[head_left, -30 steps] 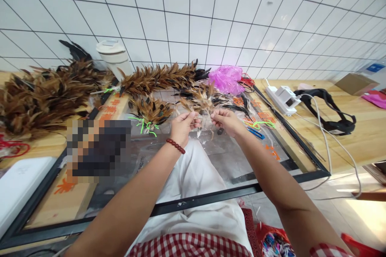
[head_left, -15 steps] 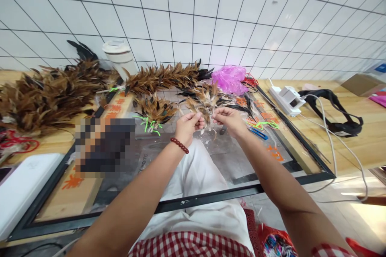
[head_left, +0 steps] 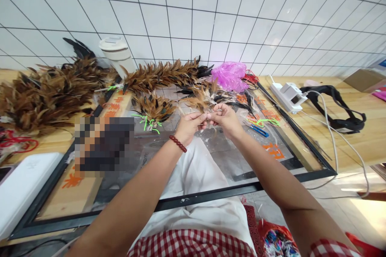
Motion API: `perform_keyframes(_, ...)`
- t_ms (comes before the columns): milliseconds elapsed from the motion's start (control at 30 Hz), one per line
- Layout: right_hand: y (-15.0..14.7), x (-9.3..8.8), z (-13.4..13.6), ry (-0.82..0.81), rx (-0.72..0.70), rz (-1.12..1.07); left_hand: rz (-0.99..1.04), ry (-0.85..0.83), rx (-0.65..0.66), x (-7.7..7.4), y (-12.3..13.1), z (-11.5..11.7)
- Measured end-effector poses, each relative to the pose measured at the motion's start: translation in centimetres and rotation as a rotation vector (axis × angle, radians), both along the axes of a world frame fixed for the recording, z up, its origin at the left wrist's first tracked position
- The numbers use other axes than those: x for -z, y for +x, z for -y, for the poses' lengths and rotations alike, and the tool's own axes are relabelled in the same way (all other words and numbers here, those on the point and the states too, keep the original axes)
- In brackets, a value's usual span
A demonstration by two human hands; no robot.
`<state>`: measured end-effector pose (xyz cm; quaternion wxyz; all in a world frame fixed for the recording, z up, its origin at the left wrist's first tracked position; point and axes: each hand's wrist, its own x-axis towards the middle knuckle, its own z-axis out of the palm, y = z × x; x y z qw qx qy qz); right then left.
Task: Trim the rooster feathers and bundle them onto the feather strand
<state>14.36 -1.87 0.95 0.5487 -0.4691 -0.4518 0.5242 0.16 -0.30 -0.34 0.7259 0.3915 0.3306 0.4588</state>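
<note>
My left hand (head_left: 189, 127), with a dark red bead bracelet (head_left: 177, 143), is closed in a pinch on a brown feather (head_left: 197, 102) that rises above the fingers. Fingertip to fingertip with it, my right hand (head_left: 226, 121) pinches the feather's lower end, which the fingers mostly hide. Just behind the hands lies a loose pile of brown, pale and black feathers (head_left: 221, 95). Left of them is a feather bunch (head_left: 155, 106) tied with bright green string (head_left: 147, 122). A blue cutter (head_left: 259, 130) and more green string (head_left: 265, 121) lie to the right.
The glass panel has a black frame (head_left: 208, 196). Along the wall lie a feather garland (head_left: 163, 74), a white cup (head_left: 117, 54) and a pink plastic bag (head_left: 230, 76). A big feather heap (head_left: 51, 92) is at left; a power strip (head_left: 286, 96) and black strap (head_left: 340, 114) at right.
My hands have come together, the right moving left until the fingertips meet. The view has shifted slightly.
</note>
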Motion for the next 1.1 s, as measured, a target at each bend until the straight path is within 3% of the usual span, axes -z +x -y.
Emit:
perform_keyframes(100,0.6,0.1,-0.2,0.022,0.017,0.205,0.046,-0.024,-0.048,0.0,0.0,-0.1)
perform_keyframes(233,1.7,0.6,-0.2,0.128,0.086,0.922,0.126,-0.075,-0.234,0.0,-0.1,-0.6)
perform_keyframes(300,2.0,0.9,-0.1,0.106,0.073,1.172,0.133,-0.09,-0.289,0.1,-0.1,-0.8)
perform_keyframes(467,1.7,1.1,-0.2,0.088,-0.043,1.262,0.096,-0.094,-0.3,0.2,0.0,-0.8)
perform_keyframes(633,2.3,0.5,-0.5,-0.019,-0.092,1.152,0.091,-0.105,-0.297,0.0,0.1,-0.6)
perform_keyframes(800,2.7,0.0,-0.5,-0.071,-0.16,0.379,0.093,-0.13,-0.305,-0.3,0.0,-0.6)
perform_keyframes(867,2.4,-0.1,-0.4,-0.099,-0.19,0.171,0.087,-0.144,-0.303,-0.3,0.1,-0.5)
perform_keyframes(1100,1.3,0.6,-0.6,0.066,-0.048,-0.034,0.084,-0.128,-0.26,-0.1,0.1,-0.5)
